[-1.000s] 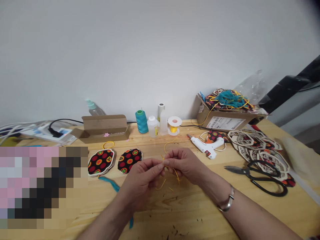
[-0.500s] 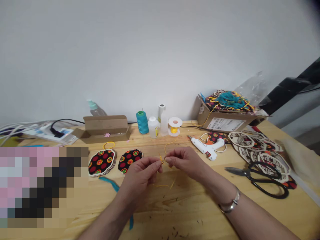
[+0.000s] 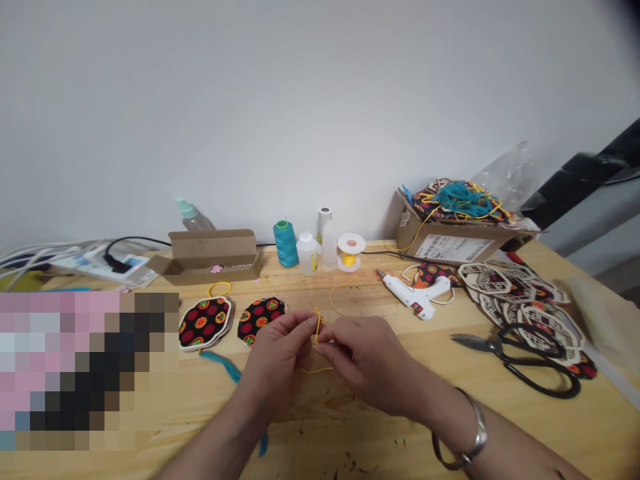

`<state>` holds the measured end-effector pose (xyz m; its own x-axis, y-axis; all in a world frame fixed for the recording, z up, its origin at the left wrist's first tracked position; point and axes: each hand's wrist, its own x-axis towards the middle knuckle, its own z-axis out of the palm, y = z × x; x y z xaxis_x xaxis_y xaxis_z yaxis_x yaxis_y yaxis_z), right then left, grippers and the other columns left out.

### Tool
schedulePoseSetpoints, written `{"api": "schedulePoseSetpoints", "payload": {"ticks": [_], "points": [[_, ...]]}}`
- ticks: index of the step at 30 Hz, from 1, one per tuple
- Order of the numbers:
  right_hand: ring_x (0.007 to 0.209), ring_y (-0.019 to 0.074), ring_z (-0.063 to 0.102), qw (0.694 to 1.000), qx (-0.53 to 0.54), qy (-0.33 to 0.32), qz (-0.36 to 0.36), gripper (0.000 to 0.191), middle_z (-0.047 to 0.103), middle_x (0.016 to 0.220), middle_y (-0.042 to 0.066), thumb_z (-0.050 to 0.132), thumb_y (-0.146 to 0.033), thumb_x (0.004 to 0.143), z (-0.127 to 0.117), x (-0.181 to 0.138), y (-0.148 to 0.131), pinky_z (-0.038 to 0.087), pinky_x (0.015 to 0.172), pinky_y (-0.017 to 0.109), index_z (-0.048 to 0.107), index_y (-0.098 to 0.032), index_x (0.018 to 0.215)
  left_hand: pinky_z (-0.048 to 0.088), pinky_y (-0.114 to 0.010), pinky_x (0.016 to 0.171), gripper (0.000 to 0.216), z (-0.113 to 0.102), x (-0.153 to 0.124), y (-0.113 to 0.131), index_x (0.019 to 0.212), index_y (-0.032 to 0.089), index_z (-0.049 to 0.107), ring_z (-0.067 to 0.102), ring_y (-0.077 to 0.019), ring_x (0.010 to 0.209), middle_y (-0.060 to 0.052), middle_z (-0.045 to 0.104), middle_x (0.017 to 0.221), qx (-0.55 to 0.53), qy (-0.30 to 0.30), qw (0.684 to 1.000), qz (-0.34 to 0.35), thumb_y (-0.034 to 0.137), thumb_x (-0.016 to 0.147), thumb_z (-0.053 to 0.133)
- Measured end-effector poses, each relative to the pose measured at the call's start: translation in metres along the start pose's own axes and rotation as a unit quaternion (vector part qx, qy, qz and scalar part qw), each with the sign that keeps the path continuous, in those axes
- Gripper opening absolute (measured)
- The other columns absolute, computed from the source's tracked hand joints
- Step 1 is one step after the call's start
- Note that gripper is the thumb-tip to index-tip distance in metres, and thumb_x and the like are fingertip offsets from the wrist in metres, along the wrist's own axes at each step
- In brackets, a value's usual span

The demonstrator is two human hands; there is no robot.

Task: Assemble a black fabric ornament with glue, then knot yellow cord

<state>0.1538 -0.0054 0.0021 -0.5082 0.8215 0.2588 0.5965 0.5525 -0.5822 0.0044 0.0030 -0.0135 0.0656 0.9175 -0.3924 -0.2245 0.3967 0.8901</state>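
Note:
Above the middle of the table, my left hand (image 3: 280, 353) pinches a thin yellow cord (image 3: 318, 327) between thumb and forefinger. My right hand (image 3: 367, 360), closed just beside it, grips the same cord a little lower. The cord looks looped or knotted at the fingertips, though the fingers partly cover it. A loose stretch of it curves below the hands. Behind my left hand lies a dark patterned fabric piece (image 3: 260, 319), partly hidden. A stack of similar white-edged pieces (image 3: 205, 323) sits left of it, with a yellow loop above and a teal tassel below.
At the back stand a teal thread cone (image 3: 286, 244), white bottles (image 3: 307, 255) and a spool of yellow cord (image 3: 350, 253). Rightward lie a white glue gun (image 3: 417, 295), black-handled scissors (image 3: 515, 353), patterned pieces (image 3: 525, 300) and a full cardboard box (image 3: 450, 243). An open box (image 3: 213, 257) stands left.
My right hand has moved down and slightly left, closer to my left hand, drawing the yellow cord downward. My left hand stays almost in place, still pinching.

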Motion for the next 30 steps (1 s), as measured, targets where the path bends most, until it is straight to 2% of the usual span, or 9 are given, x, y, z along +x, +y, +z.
{"api": "schedulePoseSetpoints", "payload": {"ticks": [4, 8, 10, 12, 14, 18, 20, 22, 30], "points": [[0.066, 0.0147, 0.051, 0.977, -0.164, -0.043, -0.131, 0.018, 0.062, 0.077, 0.006, 0.038, -0.011, 0.085, 0.009, -0.005, 0.001, 0.033, 0.056, 0.027, 0.056, -0.014, 0.082, 0.026, -0.015, 0.039, 0.017, 0.000, 0.000, 0.001, 0.066, 0.013, 0.062, 0.037, -0.0023, 0.038, 0.003, 0.056, 0.053, -0.061, -0.019, 0.997, -0.037, 0.028, 0.064, 0.070], [0.065, 0.0148, 0.049, 0.972, -0.135, -0.042, -0.189, 0.017, 0.061, 0.074, 0.006, 0.041, -0.020, 0.084, 0.006, -0.005, 0.001, 0.034, 0.055, 0.028, 0.056, -0.016, 0.075, 0.017, -0.014, 0.036, 0.017, -0.001, 0.000, 0.001, 0.067, 0.014, 0.060, 0.029, -0.0003, 0.035, 0.005, 0.053, 0.050, -0.081, -0.023, 0.996, -0.034, 0.027, 0.065, 0.070], [0.068, 0.0148, 0.051, 0.987, -0.060, 0.004, -0.151, 0.020, 0.060, 0.074, 0.005, 0.044, -0.027, 0.084, 0.002, -0.002, 0.002, 0.037, 0.060, 0.028, 0.056, -0.017, 0.072, 0.018, -0.013, 0.036, 0.017, 0.000, -0.001, 0.001, 0.067, 0.015, 0.059, 0.032, -0.0010, 0.037, 0.006, 0.050, 0.050, -0.080, -0.021, 0.996, -0.028, 0.027, 0.065, 0.070], [0.075, 0.0154, 0.052, 0.995, 0.025, 0.083, -0.051, 0.019, 0.060, 0.077, 0.005, 0.044, -0.026, 0.085, 0.000, 0.002, 0.005, 0.039, 0.069, 0.030, 0.057, -0.017, 0.073, 0.019, -0.013, 0.036, 0.017, 0.001, -0.002, 0.002, 0.066, 0.014, 0.059, 0.031, -0.0011, 0.037, 0.007, 0.047, 0.048, -0.064, -0.015, 0.998, -0.017, 0.027, 0.065, 0.070], [0.080, 0.0157, 0.054, 0.980, 0.130, 0.129, 0.070, 0.014, 0.060, 0.081, 0.006, 0.046, -0.024, 0.084, 0.000, 0.007, 0.010, 0.041, 0.074, 0.030, 0.057, -0.016, 0.079, 0.018, -0.013, 0.036, 0.018, 0.003, -0.004, 0.002, 0.064, 0.013, 0.060, 0.029, -0.0009, 0.037, 0.007, 0.045, 0.047, -0.041, -0.012, 0.999, -0.004, 0.028, 0.065, 0.070], [0.071, 0.0142, 0.057, 0.901, 0.374, 0.038, 0.217, 0.020, 0.060, 0.077, 0.004, 0.055, -0.035, 0.077, 0.005, 0.016, 0.018, 0.046, 0.066, 0.028, 0.054, -0.015, 0.082, 0.021, -0.014, 0.037, 0.016, 0.007, -0.006, 0.003, 0.067, 0.014, 0.065, 0.033, -0.0022, 0.039, 0.007, 0.045, 0.046, -0.021, -0.030, 0.999, 0.000, 0.029, 0.065, 0.070], [0.067, 0.0136, 0.058, 0.868, 0.434, 0.007, 0.240, 0.024, 0.059, 0.072, 0.002, 0.058, -0.039, 0.074, 0.007, 0.017, 0.018, 0.046, 0.064, 0.027, 0.052, -0.016, 0.077, 0.024, -0.014, 0.040, 0.016, 0.008, -0.006, 0.003, 0.070, 0.014, 0.067, 0.037, -0.0033, 0.042, 0.006, 0.048, 0.048, -0.013, -0.045, 0.999, -0.005, 0.029, 0.065, 0.070], [0.061, 0.0124, 0.057, 0.861, 0.443, 0.000, 0.250, 0.025, 0.057, 0.066, 0.000, 0.060, -0.039, 0.072, 0.008, 0.017, 0.017, 0.045, 0.058, 0.025, 0.050, -0.016, 0.073, 0.025, -0.015, 0.042, 0.016, 0.008, -0.007, 0.004, 0.070, 0.013, 0.068, 0.040, -0.0046, 0.044, 0.004, 0.051, 0.050, 0.003, -0.061, 0.998, -0.010, 0.028, 0.064, 0.070], [0.049, 0.0065, 0.036, 0.886, 0.394, 0.030, 0.242, 0.020, 0.044, 0.054, -0.005, 0.061, -0.031, 0.070, 0.000, 0.018, 0.017, 0.028, 0.044, 0.020, 0.052, -0.016, 0.061, 0.017, -0.017, 0.039, 0.020, 0.007, -0.008, 0.002, 0.072, 0.014, 0.067, 0.029, -0.0035, 0.039, 0.007, 0.042, 0.045, 0.061, -0.063, 0.996, 0.003, 0.033, 0.067, 0.067]]}}
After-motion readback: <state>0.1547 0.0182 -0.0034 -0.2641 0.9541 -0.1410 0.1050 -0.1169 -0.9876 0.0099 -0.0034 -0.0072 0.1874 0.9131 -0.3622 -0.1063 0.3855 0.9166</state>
